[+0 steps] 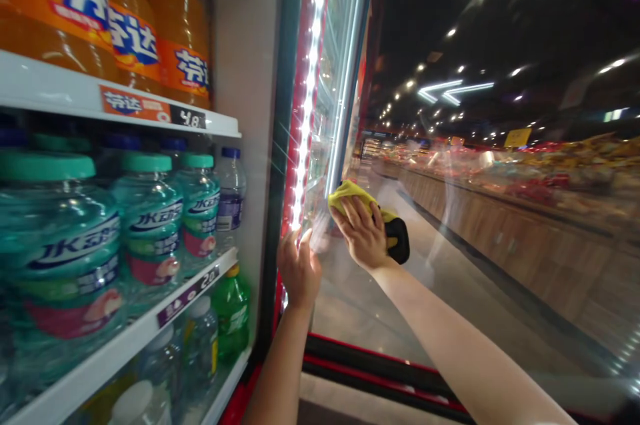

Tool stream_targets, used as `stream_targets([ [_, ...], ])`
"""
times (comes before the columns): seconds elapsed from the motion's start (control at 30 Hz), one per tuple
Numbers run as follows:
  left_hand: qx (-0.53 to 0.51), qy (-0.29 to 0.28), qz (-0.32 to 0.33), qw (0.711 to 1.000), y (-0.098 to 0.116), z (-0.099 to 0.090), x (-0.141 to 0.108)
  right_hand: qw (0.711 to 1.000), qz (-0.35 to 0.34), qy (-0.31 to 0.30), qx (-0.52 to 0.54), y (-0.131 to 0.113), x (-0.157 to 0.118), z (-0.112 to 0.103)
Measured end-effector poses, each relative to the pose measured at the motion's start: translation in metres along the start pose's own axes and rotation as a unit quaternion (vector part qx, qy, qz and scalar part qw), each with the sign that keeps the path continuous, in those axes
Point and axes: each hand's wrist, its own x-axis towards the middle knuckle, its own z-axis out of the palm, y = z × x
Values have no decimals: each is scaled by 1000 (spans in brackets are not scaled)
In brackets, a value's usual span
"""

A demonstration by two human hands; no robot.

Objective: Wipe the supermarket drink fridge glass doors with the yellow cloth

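Observation:
My right hand [365, 232] presses a yellow cloth [350, 192] flat against the inside of a glass door [360, 305], its fingers laid over the cloth. A black rounded piece [399, 240] with a yellow mark shows beside the wrist; whether it belongs to the cloth or to the door, I cannot tell. Lower and to the left, my left hand [300, 268] is raised with fingers apart and nothing visible in it. Its fingertips are at the lower part of a bright light strip [307, 105] on the red-edged frame; contact there is unclear.
Left of the hands, cooler shelves [220, 124] hold orange soda bottles [180, 38], teal-capped drinks [150, 218] and a green bottle [233, 312]. The door's red and black bottom frame [380, 365] crosses below. Beyond the glass lie a floor and a long, blurred display counter [525, 238].

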Motion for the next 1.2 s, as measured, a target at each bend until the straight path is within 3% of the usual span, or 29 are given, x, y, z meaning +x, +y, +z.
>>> stream_targets([
  [0.07, 5, 4, -4, 1000, -3, -4, 1, 995, -90, -19, 27, -15, -13, 8],
  [0.17, 18, 18, -16, 1000, -8, -11, 6, 965, -249, -32, 70, -22, -29, 15],
  [0.23, 23, 31, -24, 999, -13, -16, 10, 956, -281, -23, 80, -15, -19, 16],
  [0.3, 30, 42, -28, 998, -17, -20, 15, 966, -252, 4, 65, -4, 9, 14],
  [0.47, 42, 54, -14, 998, -29, -27, 22, 992, -83, 94, 17, 20, 114, 6],
  [0.57, 50, 62, -12, 997, -39, -27, 20, 992, -81, 88, 42, 21, 158, 7],
  [0.67, 55, 70, -20, 996, -51, -27, 13, 991, -110, 56, 58, 12, 171, 13],
  [0.83, 36, 80, -37, 995, -65, -28, -2, 990, -104, 30, 93, -8, 146, 24],
  [0.97, 31, 81, -55, 995, -71, -33, -9, 979, -159, -2, 124, -28, 111, 32],
  [1.2, 32, 58, -58, 996, -71, -42, -11, 953, -245, -64, 165, -78, 10, 60],
])
